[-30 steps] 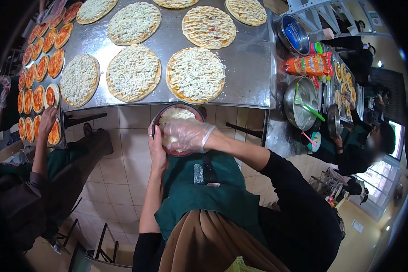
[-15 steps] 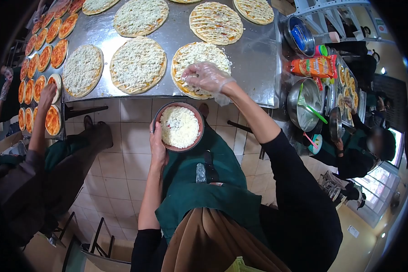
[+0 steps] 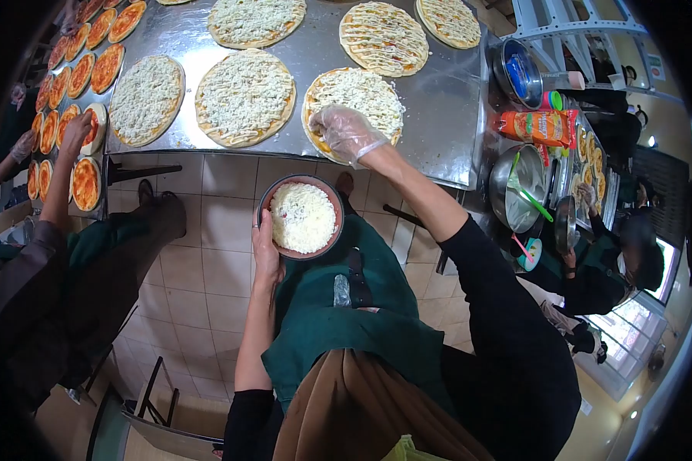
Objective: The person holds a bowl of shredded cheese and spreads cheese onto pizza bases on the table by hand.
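Observation:
My left hand (image 3: 266,250) grips the side of a round brown bowl (image 3: 264,201), held level below the table edge. Grated white cheese (image 3: 304,217) fills the bowl. My right hand (image 3: 347,132), in a clear plastic glove, hovers over the left part of a pizza (image 3: 369,96) with white shreds and sauce lines. Its fingers are curled together, pointing down; what is in them is hidden. Left of it lie a cheese-covered pizza (image 3: 245,98) and another pizza (image 3: 148,101) like it. Behind is a pizza with sauce stripes (image 3: 384,38).
The metal table (image 3: 438,115) ends just before me. To the right stand a steel bowl (image 3: 502,188) with a green-handled utensil (image 3: 532,201), an orange packet (image 3: 537,128) and a blue-filled basin (image 3: 518,73). A co-worker's hand (image 3: 75,132) is over red-sauced bases (image 3: 86,184) at left.
My right hand has shifted slightly toward the pizza's left edge, and its fingers are more curled. The view has tilted a little, while the bowl stays in my left hand.

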Demonstrator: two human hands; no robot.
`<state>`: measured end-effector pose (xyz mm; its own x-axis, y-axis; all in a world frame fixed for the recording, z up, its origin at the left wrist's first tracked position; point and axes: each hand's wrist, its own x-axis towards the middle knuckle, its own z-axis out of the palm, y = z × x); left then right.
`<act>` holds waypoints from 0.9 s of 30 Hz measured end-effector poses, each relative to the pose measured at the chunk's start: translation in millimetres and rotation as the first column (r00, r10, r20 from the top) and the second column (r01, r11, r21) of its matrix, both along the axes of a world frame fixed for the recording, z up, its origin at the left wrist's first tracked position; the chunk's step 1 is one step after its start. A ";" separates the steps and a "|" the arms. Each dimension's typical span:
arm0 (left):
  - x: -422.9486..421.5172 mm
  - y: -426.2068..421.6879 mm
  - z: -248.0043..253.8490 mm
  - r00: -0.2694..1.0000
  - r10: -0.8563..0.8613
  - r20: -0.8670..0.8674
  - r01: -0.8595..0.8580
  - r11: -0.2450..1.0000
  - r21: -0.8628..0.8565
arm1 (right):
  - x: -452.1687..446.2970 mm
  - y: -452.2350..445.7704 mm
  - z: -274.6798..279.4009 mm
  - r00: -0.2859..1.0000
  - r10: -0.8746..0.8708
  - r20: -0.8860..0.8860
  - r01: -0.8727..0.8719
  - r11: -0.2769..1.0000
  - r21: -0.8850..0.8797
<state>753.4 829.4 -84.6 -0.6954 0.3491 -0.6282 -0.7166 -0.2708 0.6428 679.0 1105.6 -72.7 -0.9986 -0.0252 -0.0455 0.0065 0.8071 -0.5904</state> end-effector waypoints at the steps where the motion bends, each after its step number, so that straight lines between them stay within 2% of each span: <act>1: -1.3 0.5 0.5 1.000 -0.005 0.006 0.005 1.000 0.010 | 2.0 -2.1 3.6 1.000 0.008 0.024 -0.008 1.000 -0.030; 6: -4.4 0.1 1.6 1.000 -0.012 0.012 0.012 1.000 -0.012 | 3.6 9.0 32.2 0.980 0.033 0.194 0.011 0.975 -0.222; 9: -5.0 -0.7 0.0 0.999 -0.034 0.015 0.034 0.999 -0.014 | 2.8 35.4 30.7 0.994 -0.025 0.110 0.050 0.972 -0.231; 13: -5.3 0.3 -4.6 0.998 -0.057 0.005 0.057 0.998 -0.009 | -9.9 41.7 26.7 0.958 -0.193 0.212 0.234 0.953 -0.192; 14: -5.7 1.3 -4.1 0.998 -0.063 0.001 0.063 0.998 -0.014 | -12.2 36.0 29.6 0.980 -0.168 0.106 0.179 0.978 -0.107; 18: -6.8 1.5 -1.4 0.997 -0.077 -0.003 0.077 0.997 -0.028 | -28.7 22.2 13.8 0.996 -0.090 -0.021 0.090 0.996 0.011; 21: -8.7 2.8 7.3 0.997 -0.074 0.002 0.074 0.997 -0.034 | -27.6 22.5 3.9 0.993 -0.050 -0.111 0.047 0.998 -0.032; 24: -12.4 1.2 18.0 0.997 -0.062 0.047 0.063 0.998 -0.015 | -25.7 26.8 31.3 0.965 -0.200 0.168 0.224 0.965 -0.137; 27: -12.4 -4.0 14.2 0.998 -0.038 0.055 0.039 0.999 -0.016 | -13.3 60.6 55.1 0.865 -0.361 0.349 0.479 0.802 -0.356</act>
